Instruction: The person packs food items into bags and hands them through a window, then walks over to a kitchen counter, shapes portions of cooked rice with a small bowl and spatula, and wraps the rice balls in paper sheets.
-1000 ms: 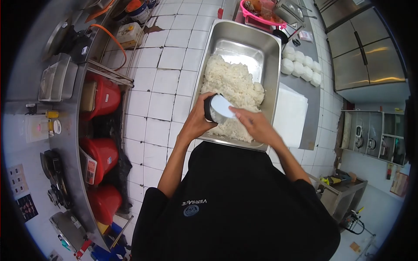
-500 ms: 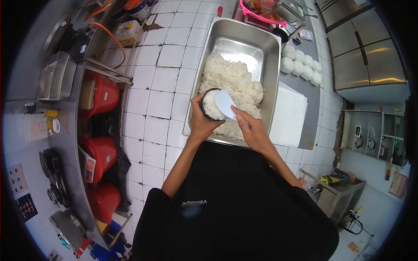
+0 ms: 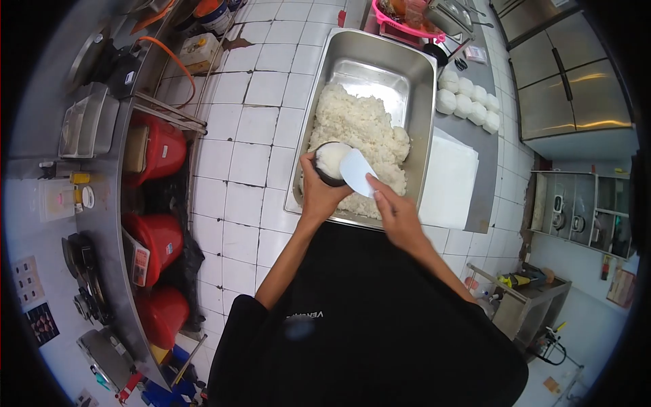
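My left hand (image 3: 322,195) is wrapped around a small black bowl (image 3: 317,169) that is filled with white rice (image 3: 330,157). In my right hand (image 3: 398,214) is a pale rice paddle (image 3: 357,173), its blade tilted at the right rim of the bowl. Both hands are above the near end of a deep steel pan (image 3: 432,115). A large heap of cooked rice (image 3: 359,119) covers the near and middle part of that pan, and the bare metal bottom shows at its far end.
Right of the pan, white paper sheets (image 3: 449,180) lie on a grey counter (image 3: 485,159). Several white wrapped portions (image 3: 468,102) sit in rows beyond them. A pink basket (image 3: 407,24) stands at the far end. Red buckets (image 3: 159,247) are under the steel shelf at left.
The rice paddle has slid right, from over the middle of the bowl to its right rim, uncovering more rice. My left hand and the bowl have shifted only slightly.
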`<action>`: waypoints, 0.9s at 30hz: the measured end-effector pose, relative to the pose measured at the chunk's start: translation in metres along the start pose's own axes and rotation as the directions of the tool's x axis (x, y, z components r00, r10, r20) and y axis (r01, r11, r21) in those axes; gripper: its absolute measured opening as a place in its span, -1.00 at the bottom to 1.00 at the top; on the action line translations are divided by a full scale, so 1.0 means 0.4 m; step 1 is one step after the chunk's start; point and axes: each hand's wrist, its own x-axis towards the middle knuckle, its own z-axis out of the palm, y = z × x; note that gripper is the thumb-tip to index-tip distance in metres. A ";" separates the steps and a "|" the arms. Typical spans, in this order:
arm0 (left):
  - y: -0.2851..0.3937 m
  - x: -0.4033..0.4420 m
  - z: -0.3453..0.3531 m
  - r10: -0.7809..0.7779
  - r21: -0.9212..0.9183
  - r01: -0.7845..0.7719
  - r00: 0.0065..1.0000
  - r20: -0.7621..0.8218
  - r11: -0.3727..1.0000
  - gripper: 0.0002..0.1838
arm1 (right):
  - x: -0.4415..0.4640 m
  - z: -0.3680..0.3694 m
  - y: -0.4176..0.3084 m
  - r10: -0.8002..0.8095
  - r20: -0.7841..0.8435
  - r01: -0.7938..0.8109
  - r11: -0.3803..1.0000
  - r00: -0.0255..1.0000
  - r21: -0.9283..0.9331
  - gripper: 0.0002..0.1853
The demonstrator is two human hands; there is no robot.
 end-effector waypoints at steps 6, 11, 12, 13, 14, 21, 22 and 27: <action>0.038 -0.016 -0.036 0.206 0.136 -0.229 0.964 0.165 0.964 0.01 | 0.061 -0.067 -0.037 0.312 0.189 -0.280 0.943 0.931 -0.179 -0.62; 0.048 -0.002 -0.039 0.184 0.115 -0.212 0.960 0.210 0.971 0.03 | 0.044 -0.018 -0.017 -0.152 0.067 0.157 0.985 0.986 -0.078 -0.64; 0.037 -0.001 -0.046 0.184 0.113 -0.211 0.959 0.214 0.971 0.03 | 0.037 -0.015 -0.030 -0.129 0.148 0.153 0.974 0.981 -0.167 -0.64; 0.028 0.013 -0.057 0.169 0.089 -0.195 0.955 0.244 0.977 0.03 | 0.054 -0.030 -0.037 -0.120 0.204 0.163 0.964 0.972 -0.209 -0.63; 0.019 0.008 -0.068 0.139 0.073 -0.165 0.949 0.283 0.983 0.03 | 0.057 -0.044 -0.055 -0.116 0.203 0.157 0.966 0.972 -0.203 -0.63; 0.051 0.000 -0.093 0.136 0.077 -0.166 0.944 0.301 0.983 0.00 | 0.061 -0.009 -0.031 -0.247 0.245 0.293 0.940 0.938 -0.174 -0.63; 0.053 0.005 -0.094 0.133 0.129 -0.176 0.950 0.283 0.976 0.00 | 0.081 -0.019 -0.026 -0.259 0.251 0.307 0.935 0.933 -0.179 -0.63; 0.016 -0.002 -0.086 0.140 0.048 -0.161 0.944 0.297 0.986 0.01 | 0.090 -0.041 -0.037 -0.235 0.237 0.273 0.951 0.943 -0.147 -0.64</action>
